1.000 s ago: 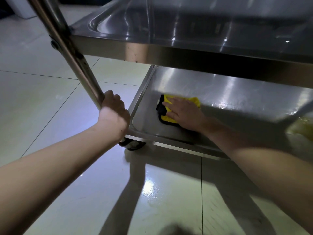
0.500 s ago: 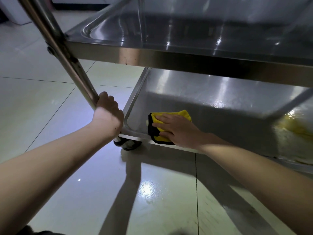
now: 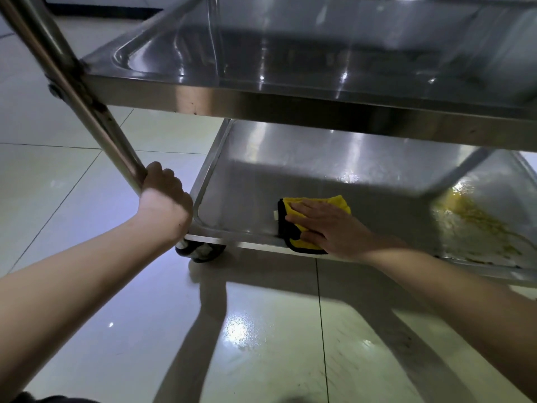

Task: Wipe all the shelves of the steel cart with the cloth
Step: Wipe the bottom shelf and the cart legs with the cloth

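Note:
A steel cart fills the view, with an upper shelf [image 3: 290, 109] and a bottom shelf [image 3: 290, 158] below it. A folded yellow cloth [image 3: 316, 202] with a black edge lies on the bottom shelf at its near rim. My right hand [image 3: 331, 225] presses flat on the cloth with straight fingers. My left hand [image 3: 164, 196] grips the cart's slanted steel post [image 3: 87, 103] near its foot.
A yellowish smear [image 3: 476, 222] covers the right part of the bottom shelf. A black caster wheel [image 3: 200, 251] sits under the cart's near-left corner. Glossy pale floor tiles [image 3: 261, 330] spread all around the cart.
My right hand has slid the cloth from the shelf's left corner along the near rim toward the right. The left hand keeps its grip on the post.

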The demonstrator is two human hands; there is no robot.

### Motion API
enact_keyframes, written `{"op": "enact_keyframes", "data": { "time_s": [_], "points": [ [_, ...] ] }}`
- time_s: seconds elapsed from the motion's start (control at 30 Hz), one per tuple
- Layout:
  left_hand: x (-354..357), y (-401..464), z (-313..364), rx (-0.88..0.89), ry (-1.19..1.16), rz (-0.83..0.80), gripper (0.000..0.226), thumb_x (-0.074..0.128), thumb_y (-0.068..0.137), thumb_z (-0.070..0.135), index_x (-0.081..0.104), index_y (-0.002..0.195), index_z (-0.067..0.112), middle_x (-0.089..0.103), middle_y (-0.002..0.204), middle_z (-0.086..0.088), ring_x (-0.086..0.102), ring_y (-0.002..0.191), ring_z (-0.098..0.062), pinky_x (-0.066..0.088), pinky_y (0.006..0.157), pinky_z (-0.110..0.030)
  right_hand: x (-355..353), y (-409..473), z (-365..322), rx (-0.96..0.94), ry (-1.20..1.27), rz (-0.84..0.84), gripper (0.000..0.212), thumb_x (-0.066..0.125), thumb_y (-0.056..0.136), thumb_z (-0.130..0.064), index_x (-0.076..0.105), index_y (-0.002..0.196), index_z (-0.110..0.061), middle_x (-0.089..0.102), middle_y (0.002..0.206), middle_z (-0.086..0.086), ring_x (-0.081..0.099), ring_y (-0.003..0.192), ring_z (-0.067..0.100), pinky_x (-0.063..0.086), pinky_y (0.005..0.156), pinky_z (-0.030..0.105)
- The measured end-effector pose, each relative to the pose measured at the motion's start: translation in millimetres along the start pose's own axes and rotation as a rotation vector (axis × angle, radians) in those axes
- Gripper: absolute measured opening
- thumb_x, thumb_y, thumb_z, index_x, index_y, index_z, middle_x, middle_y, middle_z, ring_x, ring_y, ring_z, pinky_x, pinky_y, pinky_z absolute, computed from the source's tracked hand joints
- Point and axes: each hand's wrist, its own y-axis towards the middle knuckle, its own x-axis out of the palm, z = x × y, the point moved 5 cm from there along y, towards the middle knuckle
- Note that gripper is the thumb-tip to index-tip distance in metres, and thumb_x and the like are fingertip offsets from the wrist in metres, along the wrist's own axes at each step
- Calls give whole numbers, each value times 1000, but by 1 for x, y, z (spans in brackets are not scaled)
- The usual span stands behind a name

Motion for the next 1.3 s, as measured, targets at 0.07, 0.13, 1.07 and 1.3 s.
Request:
{"op": "enact_keyframes", "data": {
  "time_s": [0.07, 0.13, 1.07, 1.3],
  "points": [
    [-6, -2, 4, 13, 127, -63, 23, 47, 91, 33, 61, 109, 31, 57, 112, 3, 45, 109, -23, 30, 100, -42, -1, -1, -2, 4, 6, -14, 90, -6, 89, -86, 29, 160, -43, 16, 171, -16, 7, 160, 9, 10, 130, 43],
    [-13, -2, 0, -18, 112, -91, 26, 48, 91, 33, 61, 113, 31, 57, 114, 1, 45, 113, -25, 29, 101, -44, -2, -3, -1, -1, 14, -14, 87, -4, 91, -85, 27, 160, -44, 14, 171, -18, 7, 160, 9, 10, 130, 44],
    [-17, -19, -13, 153, 130, 49, 11, 53, 92, 17, 47, 86, 23, 60, 109, 0, 50, 111, -25, 33, 98, -39, 17, 132, -127, -103, -59, 5, 52, 28, 110, -54, 32, 160, -42, 14, 174, -9, 8, 161, 22, 9, 128, 47],
    [-14, -17, -14, 129, 97, 38, 23, 56, 92, 20, 41, 74, 20, 61, 106, 1, 52, 108, -25, 34, 97, -38, 21, 144, -160, -23, -58, 8, 55, 28, 108, -58, 30, 161, -42, 12, 174, -8, 5, 161, 21, 6, 128, 47]
  ]
}}
